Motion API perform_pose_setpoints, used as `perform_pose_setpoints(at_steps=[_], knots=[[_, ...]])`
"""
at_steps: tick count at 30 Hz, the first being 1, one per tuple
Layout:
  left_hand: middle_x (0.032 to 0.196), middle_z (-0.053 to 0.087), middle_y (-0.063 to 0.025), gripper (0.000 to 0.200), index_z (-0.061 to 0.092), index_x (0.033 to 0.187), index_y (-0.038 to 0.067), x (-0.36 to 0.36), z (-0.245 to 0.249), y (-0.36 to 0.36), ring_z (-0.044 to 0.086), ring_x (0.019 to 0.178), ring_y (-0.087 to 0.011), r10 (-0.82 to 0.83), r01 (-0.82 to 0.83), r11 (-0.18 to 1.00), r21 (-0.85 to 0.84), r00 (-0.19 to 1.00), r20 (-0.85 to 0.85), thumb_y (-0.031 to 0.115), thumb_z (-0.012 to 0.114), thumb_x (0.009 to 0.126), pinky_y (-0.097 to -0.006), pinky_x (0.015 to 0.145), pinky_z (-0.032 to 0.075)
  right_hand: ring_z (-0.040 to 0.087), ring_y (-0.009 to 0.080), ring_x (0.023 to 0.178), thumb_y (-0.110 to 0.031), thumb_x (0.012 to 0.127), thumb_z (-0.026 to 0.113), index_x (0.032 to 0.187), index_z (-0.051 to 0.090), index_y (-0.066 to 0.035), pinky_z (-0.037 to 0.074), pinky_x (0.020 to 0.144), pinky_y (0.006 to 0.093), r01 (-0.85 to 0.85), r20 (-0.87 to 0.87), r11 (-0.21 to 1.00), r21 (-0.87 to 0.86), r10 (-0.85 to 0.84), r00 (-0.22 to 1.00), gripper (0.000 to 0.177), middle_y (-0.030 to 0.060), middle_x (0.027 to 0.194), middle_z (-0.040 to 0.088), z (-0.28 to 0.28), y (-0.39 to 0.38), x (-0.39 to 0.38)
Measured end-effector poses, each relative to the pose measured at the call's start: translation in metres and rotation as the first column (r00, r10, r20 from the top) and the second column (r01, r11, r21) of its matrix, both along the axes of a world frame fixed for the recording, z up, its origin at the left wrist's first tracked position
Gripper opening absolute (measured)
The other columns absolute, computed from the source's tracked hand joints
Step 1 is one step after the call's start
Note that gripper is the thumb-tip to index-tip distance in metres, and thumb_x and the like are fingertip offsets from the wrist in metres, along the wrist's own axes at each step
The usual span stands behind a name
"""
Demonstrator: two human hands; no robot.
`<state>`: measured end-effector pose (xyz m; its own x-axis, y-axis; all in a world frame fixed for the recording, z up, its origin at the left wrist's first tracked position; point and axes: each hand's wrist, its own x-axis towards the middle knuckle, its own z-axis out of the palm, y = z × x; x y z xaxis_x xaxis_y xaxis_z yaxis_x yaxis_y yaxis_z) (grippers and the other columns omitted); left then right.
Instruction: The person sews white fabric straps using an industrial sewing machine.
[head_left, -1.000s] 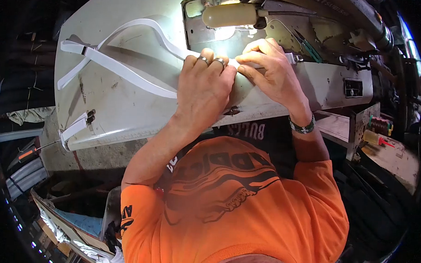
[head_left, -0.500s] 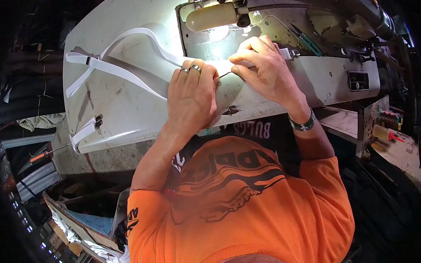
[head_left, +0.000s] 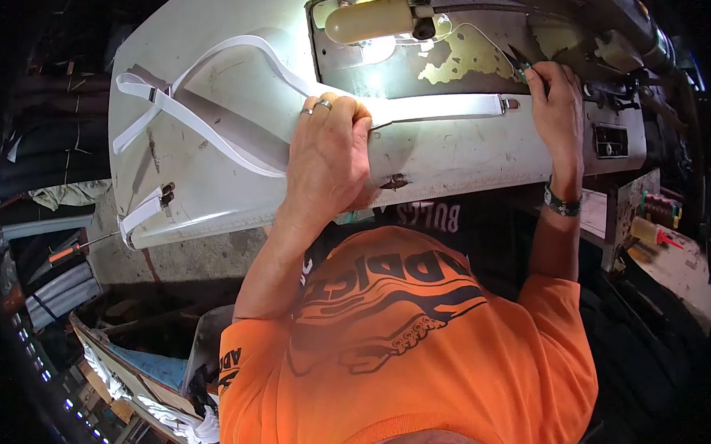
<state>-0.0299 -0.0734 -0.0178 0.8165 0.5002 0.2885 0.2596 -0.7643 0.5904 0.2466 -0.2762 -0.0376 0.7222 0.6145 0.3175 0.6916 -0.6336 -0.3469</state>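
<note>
My left hand [head_left: 329, 147] is closed on a white strap [head_left: 446, 108], pressing it to the pale worktop near its middle. To the right, the strap runs flat to a metal clip [head_left: 510, 105]. On the left it loops and crosses itself, with a metal slider [head_left: 168, 91] near the crossing. A dark thread-like line shows beside my left fingertips. My right hand [head_left: 557, 100] is at the back right with its fingers curled round thread snips [head_left: 521, 60]. Only the snips' dark blades and a little of the green handle show; the palm side is hidden.
A sewing machine lamp [head_left: 370, 20] shines on the worn metal plate [head_left: 392, 71] at the back. A short strap end with a clip [head_left: 167, 193] lies at the front left corner. A screwdriver [head_left: 65, 254] sticks out at left. Thread spools [head_left: 660, 207] stand at right.
My right hand has let go of the strap and moved right to the snips, uncovering the strap's clipped end. My left hand stays on the strap.
</note>
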Motion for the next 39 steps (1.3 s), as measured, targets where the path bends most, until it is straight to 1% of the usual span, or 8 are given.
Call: perform_pose_setpoints(at_steps=[4,7,9,11,14,18,19,39], knots=[[0.093,0.064,-0.0165,0.009,0.063,0.095,0.0,0.001,0.0,0.001,0.06,0.091,-0.0365,0.014,-0.015,1.0,-0.014,1.0,-0.013,0.008,0.066,0.095,-0.0462,0.085,0.048,0.073,0.026,0.086,-0.018,0.106,0.061,0.116,0.063,-0.003,0.056,0.077,0.0388,-0.002,-0.311,0.978,0.209,0.068,0.948,0.018,0.015,0.094,0.073,0.037,0.002,-0.036],[0.092,0.064,-0.0155,0.01,0.064,0.095,0.0,-0.001,-0.003,0.0,0.06,0.09,-0.0356,0.041,-0.041,0.999,-0.033,0.999,-0.018,0.009,0.067,0.095,-0.0455,0.085,0.049,0.071,0.0197,0.073,-0.017,0.108,0.057,0.123,0.062,-0.004,0.055,0.068,0.0343,-0.09,-0.358,0.89,0.447,0.27,0.894,0.02,0.0107,0.083,0.072,0.042,0.007,-0.081],[0.092,0.064,-0.0148,0.01,0.064,0.095,0.0,0.0,-0.005,0.001,0.06,0.09,-0.0346,0.039,-0.039,0.999,-0.024,0.999,0.003,0.009,0.068,0.095,-0.0447,0.084,0.049,0.063,0.0195,0.068,-0.02,0.11,0.054,0.139,0.062,-0.009,0.054,0.069,0.0347,-0.303,-0.386,0.876,0.374,0.444,0.809,0.032,0.0075,0.078,0.065,0.052,0.013,-0.105],[0.091,0.064,-0.0139,0.01,0.065,0.095,0.0,-0.001,-0.006,-0.001,0.06,0.089,-0.0332,0.039,-0.039,0.999,-0.016,0.999,0.029,0.009,0.068,0.095,-0.0435,0.083,0.049,0.058,0.0272,0.075,-0.02,0.105,0.062,0.137,0.066,-0.008,0.05,0.072,0.0386,-0.429,-0.372,0.884,0.184,0.467,0.802,0.034,0.011,0.085,0.056,0.056,0.025,-0.121],[0.094,0.063,-0.0147,0.007,0.061,0.092,0.003,-0.002,-0.007,-0.004,0.057,0.092,-0.0374,0.029,-0.022,0.995,-0.102,0.998,0.062,0.005,0.067,0.093,-0.0479,0.085,0.045,0.058,0.0297,0.083,-0.016,0.1,0.067,0.138,0.065,-0.007,0.05,0.08,0.0408,-0.524,-0.064,0.827,0.204,0.545,0.836,0.039,0.0116,0.089,0.057,0.03,0.034,-0.133],[0.093,0.063,-0.0125,0.008,0.06,0.093,0.004,-0.003,-0.011,-0.003,0.057,0.091,-0.0362,0.018,-0.008,0.996,-0.09,0.994,0.11,0.004,0.068,0.092,-0.0471,0.082,0.044,0.061,0.0332,0.091,-0.011,0.092,0.073,0.118,0.067,-0.004,0.049,0.084,0.0444,-0.365,-0.293,0.868,0.336,0.465,0.835,0.027,0.0128,0.097,0.059,0.019,0.041,-0.154],[0.093,0.063,-0.0122,0.008,0.06,0.093,0.004,-0.003,-0.012,-0.003,0.057,0.091,-0.0361,0.016,-0.006,0.996,-0.087,0.993,0.116,0.004,0.068,0.092,-0.047,0.082,0.044,0.062,0.035,0.093,-0.01,0.09,0.075,0.111,0.065,-0.004,0.05,0.084,0.0447,-0.383,-0.256,0.879,0.284,0.454,0.854,0.024,0.0137,0.102,0.058,0.023,0.041,-0.156],[0.094,0.062,-0.0114,0.01,0.062,0.098,0.004,-0.008,-0.013,-0.002,0.057,0.093,-0.0349,0.001,0.028,0.983,-0.181,0.987,0.159,0.006,0.069,0.091,-0.0467,0.083,0.044,0.065,0.0352,0.091,-0.007,0.087,0.077,0.108,0.068,-0.002,0.052,0.079,0.0435,-0.395,-0.333,0.877,0.274,0.472,0.816,0.023,0.0151,0.101,0.059,0.021,0.046,-0.146]])
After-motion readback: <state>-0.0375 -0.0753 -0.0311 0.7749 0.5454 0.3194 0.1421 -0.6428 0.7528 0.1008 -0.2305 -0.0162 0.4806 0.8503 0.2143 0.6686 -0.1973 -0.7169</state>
